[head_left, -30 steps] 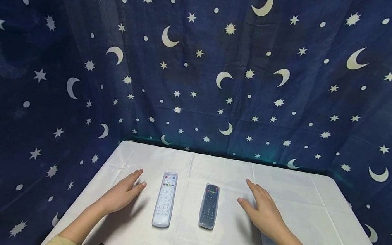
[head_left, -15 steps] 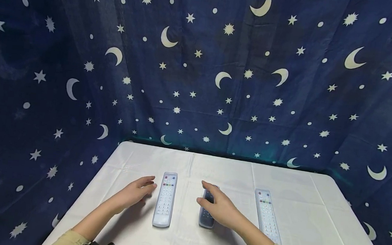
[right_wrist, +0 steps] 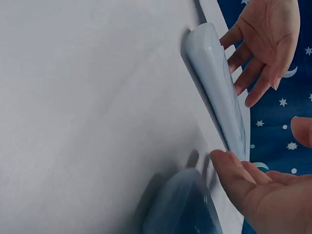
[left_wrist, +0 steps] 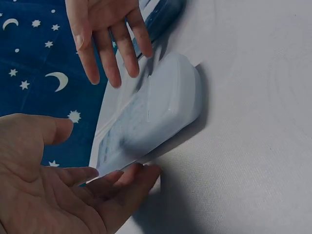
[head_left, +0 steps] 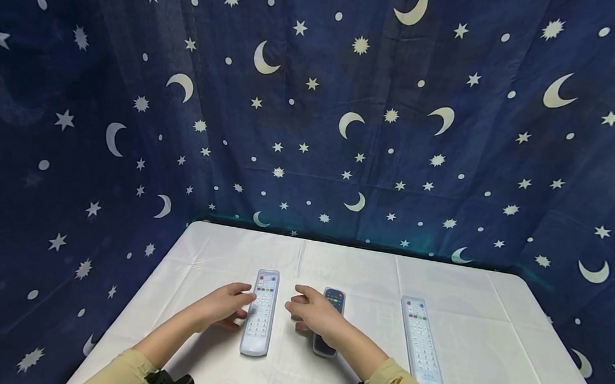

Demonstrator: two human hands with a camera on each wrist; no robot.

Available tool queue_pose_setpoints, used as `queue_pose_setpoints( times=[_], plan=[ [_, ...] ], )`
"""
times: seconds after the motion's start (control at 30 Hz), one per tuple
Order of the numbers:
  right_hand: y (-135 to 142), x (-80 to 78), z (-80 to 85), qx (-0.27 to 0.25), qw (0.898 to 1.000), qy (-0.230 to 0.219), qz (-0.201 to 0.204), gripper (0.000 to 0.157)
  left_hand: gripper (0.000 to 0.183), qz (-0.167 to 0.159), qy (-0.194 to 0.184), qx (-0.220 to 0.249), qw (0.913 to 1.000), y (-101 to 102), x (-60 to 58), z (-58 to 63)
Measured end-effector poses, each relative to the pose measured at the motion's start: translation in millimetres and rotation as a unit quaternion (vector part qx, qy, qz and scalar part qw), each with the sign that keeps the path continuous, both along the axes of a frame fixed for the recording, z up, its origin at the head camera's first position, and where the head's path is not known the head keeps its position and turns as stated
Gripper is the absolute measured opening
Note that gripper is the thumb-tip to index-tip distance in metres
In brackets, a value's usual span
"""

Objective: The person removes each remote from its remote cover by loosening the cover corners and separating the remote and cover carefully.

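Right grip [head_left: 318,315] leftward, white table [head_left: 486,342], starry curtain [head_left: 317,138].

White remote [head_left: 259,325] and, to its right, partly hidden dark remote [head_left: 335,299], both face up on white table [head_left: 492,336]

"What's on the bench [head_left: 369,270]?"
"Three things, side by side: the left remote [head_left: 260,319], the middle remote [head_left: 336,300] and the right remote [head_left: 422,345]."
"What's by the left one?"
"The left hand [head_left: 223,307], just to its left. The right hand [head_left: 318,315] is over part of the middle remote, and its fingertips [head_left: 293,307] are between that one and the left remote."
"What's behind?"
"A curtain [head_left: 315,104], behind the bench and along its left side."
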State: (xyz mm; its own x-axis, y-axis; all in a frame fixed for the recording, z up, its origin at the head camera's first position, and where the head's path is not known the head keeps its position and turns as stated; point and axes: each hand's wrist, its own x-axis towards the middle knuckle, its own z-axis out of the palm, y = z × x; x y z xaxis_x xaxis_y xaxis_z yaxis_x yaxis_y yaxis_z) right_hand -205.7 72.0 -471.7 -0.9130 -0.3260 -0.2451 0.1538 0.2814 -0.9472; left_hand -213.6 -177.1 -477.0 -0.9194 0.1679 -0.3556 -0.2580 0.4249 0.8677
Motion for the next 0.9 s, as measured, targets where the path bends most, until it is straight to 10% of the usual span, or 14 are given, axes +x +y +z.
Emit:
queue_pose_setpoints(
  times=[0.9],
  plan=[
    [-40,-11.8,-22.6,-0.120,0.986,-0.107,-0.037,0.072,0.051,0.022,-0.022,0.011,0.9995,8,-20.3,-11.1]
  ],
)
